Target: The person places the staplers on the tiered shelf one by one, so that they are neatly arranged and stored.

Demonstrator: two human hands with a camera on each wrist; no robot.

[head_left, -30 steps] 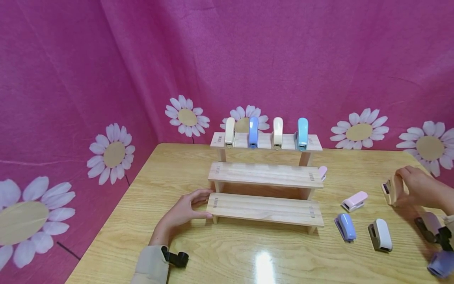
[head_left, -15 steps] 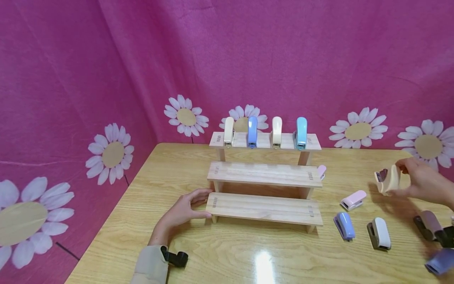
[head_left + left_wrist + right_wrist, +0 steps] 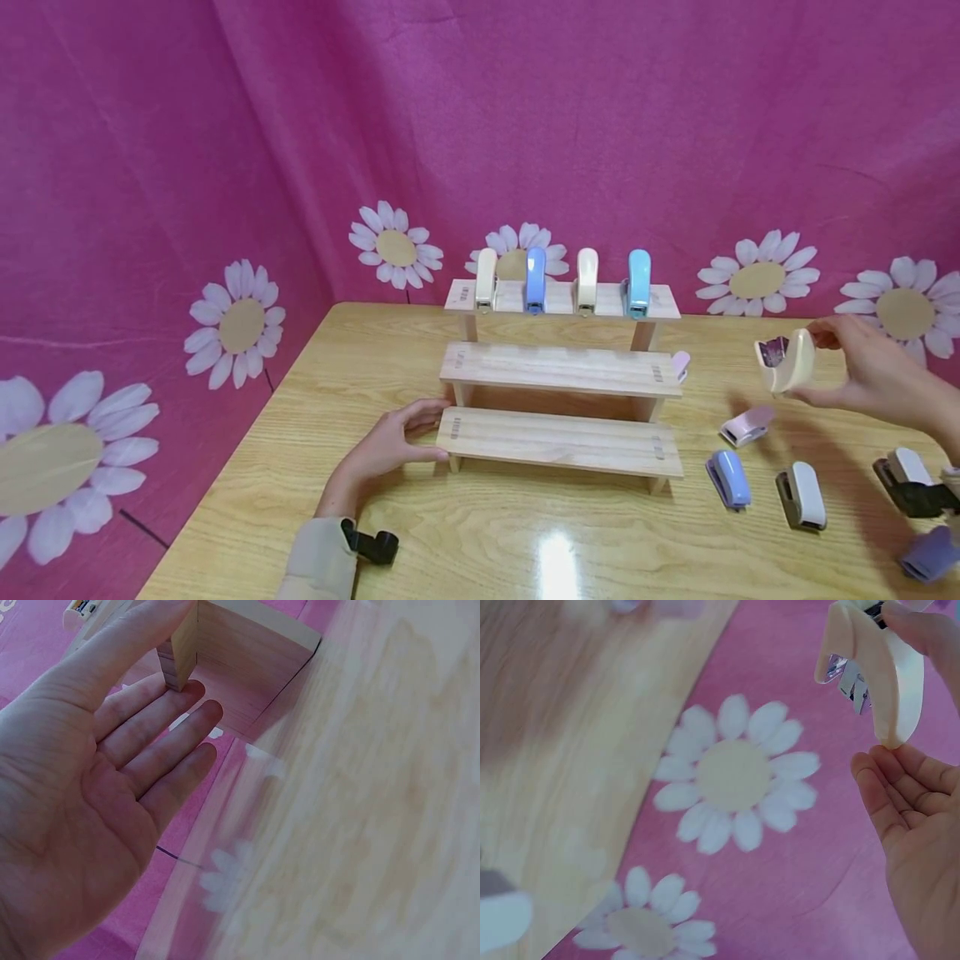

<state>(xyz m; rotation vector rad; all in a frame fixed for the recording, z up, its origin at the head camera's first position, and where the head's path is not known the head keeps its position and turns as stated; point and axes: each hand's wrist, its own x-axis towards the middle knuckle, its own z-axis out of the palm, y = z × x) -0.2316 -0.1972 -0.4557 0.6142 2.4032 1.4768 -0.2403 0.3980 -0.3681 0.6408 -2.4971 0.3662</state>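
My right hand (image 3: 873, 371) holds a cream stapler (image 3: 798, 362) above the table at the right, pinching it by its ends between thumb and fingers. In the right wrist view the same stapler (image 3: 891, 679) hangs with its metal inside showing. My left hand (image 3: 386, 443) rests against the left end of a three-tier wooden display stand (image 3: 558, 439). Its thumb lies at the front corner and the fingers, fairly straight, reach behind; the left wrist view shows this hand (image 3: 97, 795) with its fingertips beside a wooden leg (image 3: 180, 652).
On the top tier stand a cream stapler (image 3: 486, 279), a blue one (image 3: 536, 279), another cream stapler (image 3: 587, 279) and a turquoise one (image 3: 639, 282). Right of the stand lie a pink stapler (image 3: 747, 426), a periwinkle stapler (image 3: 729, 480), a white stapler (image 3: 807, 495) and others.
My right hand has lifted the cream stapler off the table and carried it leftward, toward the stand. The left hand has stayed at the stand's left end.
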